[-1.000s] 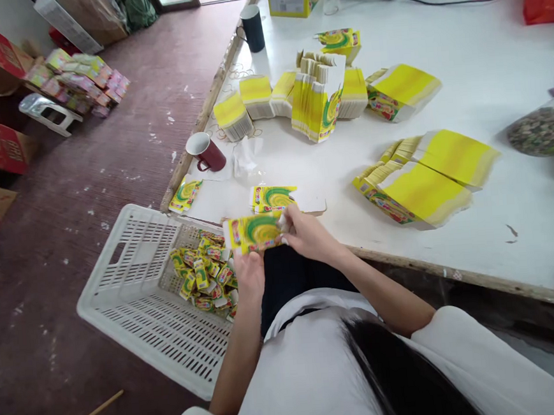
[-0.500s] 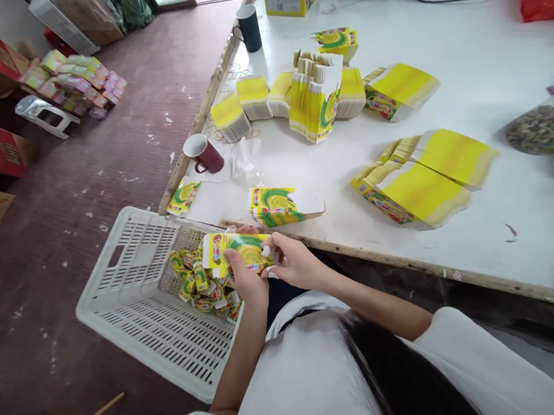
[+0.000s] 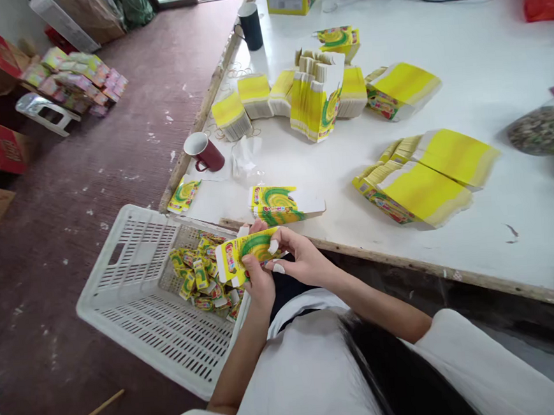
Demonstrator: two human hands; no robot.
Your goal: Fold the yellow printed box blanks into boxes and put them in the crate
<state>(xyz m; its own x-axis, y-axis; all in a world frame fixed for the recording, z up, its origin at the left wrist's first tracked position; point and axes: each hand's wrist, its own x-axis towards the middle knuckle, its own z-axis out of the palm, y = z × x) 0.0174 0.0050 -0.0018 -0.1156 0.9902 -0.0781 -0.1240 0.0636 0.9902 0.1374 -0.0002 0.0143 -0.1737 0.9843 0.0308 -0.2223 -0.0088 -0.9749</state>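
Item one: a yellow-and-green carton [image 3: 259, 246], flattish, printed with a swirl; in your hands, in front of the bench [image 3: 297, 167] edge and beside the basket's inner corner.

Left grip [image 3: 260, 278]: closed on the carton; your thumb lies across the printed face, with fingertips showing past the far edge.

Right grip [image 3: 296, 257]: on the carton's right end, thumb and forefinger at the edge; white coverings on these fingertips.

White plastic basket [image 3: 173, 347], slotted walls, at your left, against the bench corner. Contents: a heap of small yellow-and-green boxes [image 3: 200, 274], lying at mixed angles.

Flat carton stack [image 3: 277, 204], one, on the bench, just beyond your hands.

Loose flat carton [image 3: 184, 195], one, at the bench's left corner.

Maroon mug [image 3: 211, 156], one, near that loose carton; clear plastic wrap [image 3: 245, 157] just beside it.

Yellow carton bundles [image 3: 428, 183], at your right on the bench; a fanned upright bundle [image 3: 316, 99] stands farther back.

Dark mug [image 3: 251, 27], one, at the bench's left edge.
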